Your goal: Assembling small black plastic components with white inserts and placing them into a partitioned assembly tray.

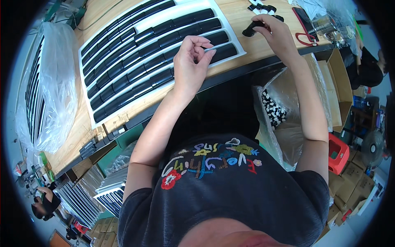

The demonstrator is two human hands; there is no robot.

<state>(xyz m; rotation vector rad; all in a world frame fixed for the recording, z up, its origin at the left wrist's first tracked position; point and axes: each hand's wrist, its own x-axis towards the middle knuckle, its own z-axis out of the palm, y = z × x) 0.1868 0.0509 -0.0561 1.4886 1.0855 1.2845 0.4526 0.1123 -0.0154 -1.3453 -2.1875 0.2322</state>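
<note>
A white tray [243,48] on the wooden table holds several curved rows of glossy black cylindrical pieces [135,57]. Over its right-hand part hovers my left hand [190,68], thumb and fingers pinched around a thin, light-coloured piece that I cannot name. To the right of the tray, my right hand [279,39] grips a short black cylindrical piece [249,30] between thumb and fingers, just above the tabletop. Beyond that hand lie small black and white parts [263,7].
A phone [304,19] and a red cord [305,39] lie at the right. Below the table edge, a plastic-lined box [288,94] holds many black-and-white pieces. Plastic-wrapped trays [53,82] stand at the left. Other people are in the background.
</note>
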